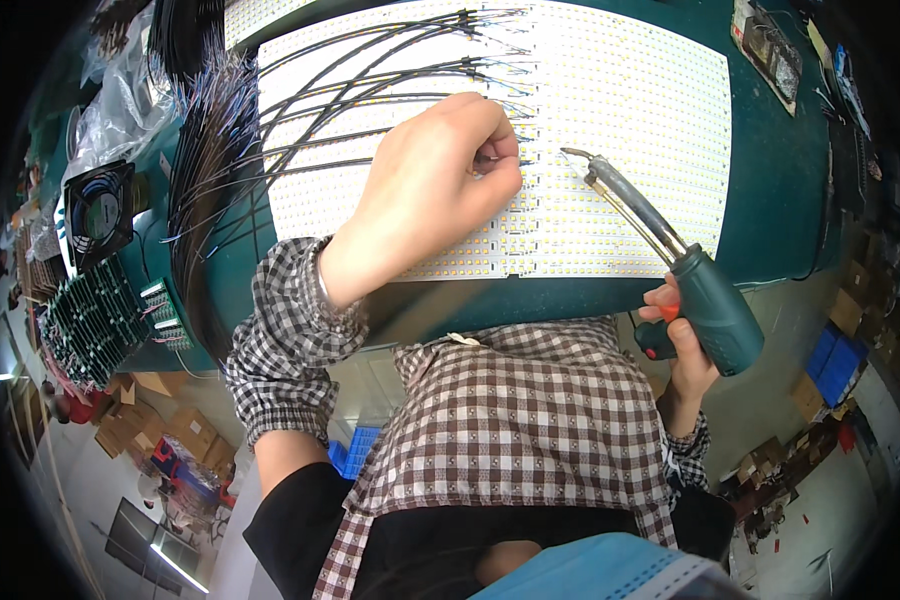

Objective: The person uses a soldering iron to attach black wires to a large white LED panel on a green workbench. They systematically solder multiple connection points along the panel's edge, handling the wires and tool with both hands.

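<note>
A white LED board panel (630,110), dotted with rows of small yellowish chips, lies on the green table. My left hand (430,180) is over its middle, thumb and fingertips pinched together on the end of a black cable (340,138); the exact grip is partly hidden by the fingers. My right hand (682,350) is wrapped round the dark green pistol handle of a soldering gun (715,305). Its bent metal tip points left over the panel, a little apart from my left fingertips. Several black cables (370,50) with thin bared wire ends run to the panel's middle column.
On the left hang a thick bundle of black cables (205,150), a clear plastic bag (120,125) and a small black fan (100,205). Stacked green circuit boards (95,320) sit near the left table edge. A flat, worn box (767,55) lies at the far right.
</note>
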`<state>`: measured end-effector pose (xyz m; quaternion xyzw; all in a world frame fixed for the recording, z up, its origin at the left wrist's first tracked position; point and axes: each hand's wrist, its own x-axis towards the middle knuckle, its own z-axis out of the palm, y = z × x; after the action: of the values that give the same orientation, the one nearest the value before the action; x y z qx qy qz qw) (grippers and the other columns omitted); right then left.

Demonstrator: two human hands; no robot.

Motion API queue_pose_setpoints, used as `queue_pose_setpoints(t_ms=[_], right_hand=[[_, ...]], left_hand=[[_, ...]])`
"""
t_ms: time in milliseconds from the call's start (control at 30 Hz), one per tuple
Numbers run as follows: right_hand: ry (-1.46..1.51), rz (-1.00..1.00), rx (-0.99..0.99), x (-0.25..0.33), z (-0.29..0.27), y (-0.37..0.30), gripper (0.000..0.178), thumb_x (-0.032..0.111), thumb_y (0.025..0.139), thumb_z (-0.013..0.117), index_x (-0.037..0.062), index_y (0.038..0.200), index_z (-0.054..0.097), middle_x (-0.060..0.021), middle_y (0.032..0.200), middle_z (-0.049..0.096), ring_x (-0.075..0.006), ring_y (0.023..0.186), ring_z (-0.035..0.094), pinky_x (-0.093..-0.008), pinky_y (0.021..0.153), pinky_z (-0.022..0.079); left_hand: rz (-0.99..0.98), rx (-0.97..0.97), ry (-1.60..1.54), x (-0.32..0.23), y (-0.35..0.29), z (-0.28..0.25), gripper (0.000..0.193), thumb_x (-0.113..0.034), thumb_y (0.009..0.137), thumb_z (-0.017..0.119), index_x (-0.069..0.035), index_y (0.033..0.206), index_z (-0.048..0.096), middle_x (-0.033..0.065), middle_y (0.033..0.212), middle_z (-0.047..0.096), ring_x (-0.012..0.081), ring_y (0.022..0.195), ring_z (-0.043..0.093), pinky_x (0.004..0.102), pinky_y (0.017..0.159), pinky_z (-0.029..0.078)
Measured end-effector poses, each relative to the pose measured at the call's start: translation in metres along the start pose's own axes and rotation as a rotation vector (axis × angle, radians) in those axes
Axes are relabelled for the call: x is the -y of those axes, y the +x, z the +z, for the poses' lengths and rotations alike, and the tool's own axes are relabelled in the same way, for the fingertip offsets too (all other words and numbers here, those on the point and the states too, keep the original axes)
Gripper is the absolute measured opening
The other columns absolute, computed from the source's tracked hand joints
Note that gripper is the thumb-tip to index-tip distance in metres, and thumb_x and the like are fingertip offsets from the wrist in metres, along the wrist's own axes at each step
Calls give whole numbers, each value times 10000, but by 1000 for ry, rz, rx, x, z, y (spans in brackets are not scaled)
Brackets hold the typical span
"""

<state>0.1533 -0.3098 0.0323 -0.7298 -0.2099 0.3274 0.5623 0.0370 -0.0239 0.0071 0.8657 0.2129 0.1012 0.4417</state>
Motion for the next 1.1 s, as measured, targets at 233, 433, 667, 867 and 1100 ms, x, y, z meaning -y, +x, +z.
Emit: queue_pose_setpoints(t_ms=[233, 433, 667, 867, 1100], right_hand=[[-18, 41, 43, 0, -2, -4, 586, 270, 890, 690, -162, 1247, 519, -164, 929, 660, -245, 825, 660, -372, 760, 569], [-35, 49, 65, 0, 0, -4, 573, 251, 887, 700, -166, 1237, 519, -140, 889, 639, -230, 813, 639, -374, 758, 559], [91, 28, 43, -2, 1, -5, 231, -50, 807, 697, -47, 1035, 662, -128, 926, 694, -225, 852, 676, -357, 783, 558], [85, 22, 38, -8, -1, -8, 319, -72, 801, 713, -51, 1109, 632, -133, 933, 703, -236, 857, 693, -368, 781, 576], [15, 19, 52, -18, -6, -11, 508, -67, 799, 722, -74, 1260, 508, -138, 931, 707, -241, 858, 697, -376, 786, 579]], left_hand=[[-24, -9, -25, -1, -1, 1, 97, -53, 773, 684, -15, 839, 625, 48, 753, 598, 123, 638, 566, 256, 585, 476], [-43, -10, -37, -2, 0, 1, 79, -73, 749, 662, -28, 791, 613, 86, 759, 608, 219, 678, 613, 335, 614, 498], [-45, -13, -33, -4, 0, 1, 78, -82, 737, 653, -33, 769, 602, 106, 775, 613, 264, 703, 640, 370, 638, 511], [-49, -4, -32, -4, 0, 1, 79, -82, 735, 653, -33, 767, 600, 100, 771, 610, 260, 701, 640, 368, 637, 511], [-46, -11, -30, -2, 0, 2, 83, -85, 731, 658, -35, 765, 601, 96, 763, 611, 261, 696, 641, 367, 635, 513]])
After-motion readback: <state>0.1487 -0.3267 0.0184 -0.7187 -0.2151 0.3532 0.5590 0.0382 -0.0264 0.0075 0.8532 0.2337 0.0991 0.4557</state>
